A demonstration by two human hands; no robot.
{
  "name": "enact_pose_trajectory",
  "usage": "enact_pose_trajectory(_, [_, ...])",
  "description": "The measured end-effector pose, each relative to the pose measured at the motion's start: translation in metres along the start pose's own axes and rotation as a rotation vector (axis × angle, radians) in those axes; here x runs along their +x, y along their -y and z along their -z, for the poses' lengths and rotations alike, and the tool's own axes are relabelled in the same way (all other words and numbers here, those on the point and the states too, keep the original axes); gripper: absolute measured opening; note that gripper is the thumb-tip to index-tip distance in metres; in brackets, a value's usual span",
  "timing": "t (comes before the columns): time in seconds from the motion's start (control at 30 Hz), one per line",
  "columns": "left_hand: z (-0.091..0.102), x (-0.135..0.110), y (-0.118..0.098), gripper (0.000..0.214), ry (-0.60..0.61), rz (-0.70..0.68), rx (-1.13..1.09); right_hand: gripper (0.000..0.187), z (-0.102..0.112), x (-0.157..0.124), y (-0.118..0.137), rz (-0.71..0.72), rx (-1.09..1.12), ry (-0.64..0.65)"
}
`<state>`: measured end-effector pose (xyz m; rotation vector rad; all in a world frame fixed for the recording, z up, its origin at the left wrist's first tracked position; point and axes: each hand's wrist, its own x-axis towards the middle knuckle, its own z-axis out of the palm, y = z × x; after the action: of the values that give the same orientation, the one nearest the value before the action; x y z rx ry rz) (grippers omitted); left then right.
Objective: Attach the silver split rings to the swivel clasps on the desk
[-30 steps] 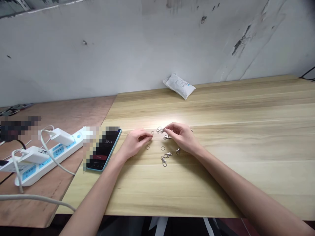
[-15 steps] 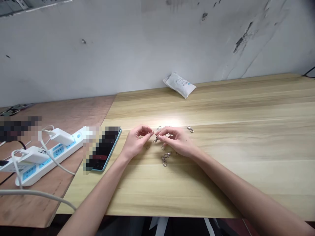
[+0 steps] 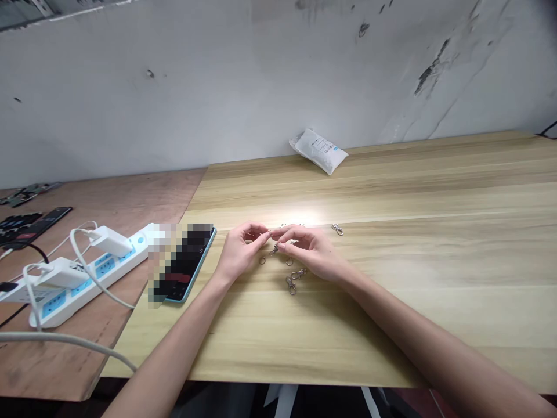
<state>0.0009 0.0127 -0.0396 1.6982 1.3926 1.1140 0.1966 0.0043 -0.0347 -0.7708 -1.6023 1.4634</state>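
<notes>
My left hand (image 3: pixel 238 251) pinches a small metal ring between thumb and forefinger. My right hand (image 3: pixel 310 249) pinches a small silver clasp (image 3: pixel 274 250) that hangs from its fingertips, and the two hands meet fingertip to fingertip above the light wooden table (image 3: pixel 391 278). Loose small rings (image 3: pixel 261 260) and silver swivel clasps (image 3: pixel 292 281) lie scattered on the table under and around the hands. Another clasp (image 3: pixel 337 229) lies apart, to the right.
A phone in a blue case (image 3: pixel 187 267) lies left of my left hand. A white power strip (image 3: pixel 82 267) with plugged chargers and cables sits on the darker table to the left. A white packet (image 3: pixel 319 150) rests against the back wall.
My right hand picked a clasp out of the pile and moved left to meet my left hand, which lifted a ring off the table. The hands now touch at the fingertips.
</notes>
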Motion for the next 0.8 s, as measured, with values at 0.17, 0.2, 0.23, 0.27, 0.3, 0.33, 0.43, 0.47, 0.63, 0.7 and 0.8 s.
enact_pose_trajectory(0.17, [0.0001,-0.0011,-0.0027,0.024,0.08,0.002,0.001,0.019,0.0009,0.0001,0.0015,-0.017,-0.003,0.007])
enact_pose_trajectory(0.2, [0.0,-0.0013,-0.003,0.024,0.097,-0.004,-0.001,0.02,0.0012,0.0002,0.0017,-0.017,-0.008,0.011])
enact_pose_trajectory(0.23, [0.0,-0.0015,-0.0032,0.024,0.113,-0.009,-0.003,0.02,0.0015,0.0002,0.0019,-0.015,-0.01,0.015])
enact_pose_trajectory(0.27, [0.0001,-0.0015,-0.0032,0.024,0.127,-0.011,-0.005,0.02,0.0018,0.0003,0.0021,-0.012,-0.011,0.019])
enact_pose_trajectory(0.3, [0.0004,-0.0015,-0.0032,0.024,0.138,-0.01,-0.005,0.019,0.0019,0.0003,0.0023,-0.008,-0.009,0.019])
enact_pose_trajectory(0.33, [0.0007,-0.0015,-0.0032,0.024,0.146,-0.008,-0.004,0.018,0.002,0.0003,0.0024,-0.004,-0.004,0.021])
enact_pose_trajectory(0.43, [0.002,-0.0015,-0.0038,0.024,0.157,0.003,0.005,0.017,0.0014,-0.0003,0.0031,-0.001,0.018,0.031])
enact_pose_trajectory(0.47, [0.0024,-0.0015,-0.0042,0.023,0.158,-0.001,0.01,0.017,0.0012,-0.0006,0.0035,-0.007,0.022,0.035])
enact_pose_trajectory(0.63, [0.0032,-0.0014,-0.0037,0.021,0.161,-0.027,0.046,0.019,0.0021,-0.002,0.0066,-0.056,0.003,0.055])
enact_pose_trajectory(0.7, [0.0032,-0.0012,-0.0029,0.02,0.16,-0.027,0.062,0.019,0.0031,-0.0021,0.0073,-0.066,-0.004,0.061])
enact_pose_trajectory(0.8, [0.0031,-0.0008,-0.0033,0.019,0.134,-0.029,0.084,0.019,0.0036,-0.0019,0.0058,-0.062,-0.006,0.073])
